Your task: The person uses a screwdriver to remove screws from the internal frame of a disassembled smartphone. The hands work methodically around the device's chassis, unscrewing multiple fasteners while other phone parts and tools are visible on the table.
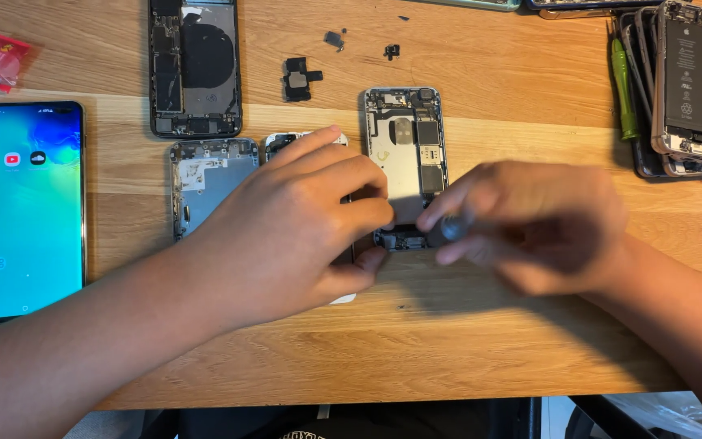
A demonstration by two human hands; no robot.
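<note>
Left hand (302, 232): fingers curled, pressing the open phone (406, 167) at frame centre on the worktop (465, 341).
Right hand (530, 223): blurred, fingers pinched on a dark tool (453, 228) at the phone's lower end.
Count: about six opened phones, one lit phone (26, 207) left.

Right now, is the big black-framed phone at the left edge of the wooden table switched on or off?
On. The black-framed phone shows a lit blue-green screen with small app icons.

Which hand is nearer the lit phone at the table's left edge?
Left. The left hand sits right of the lit phone; the right hand is farther right, beyond the opened phone.
</note>
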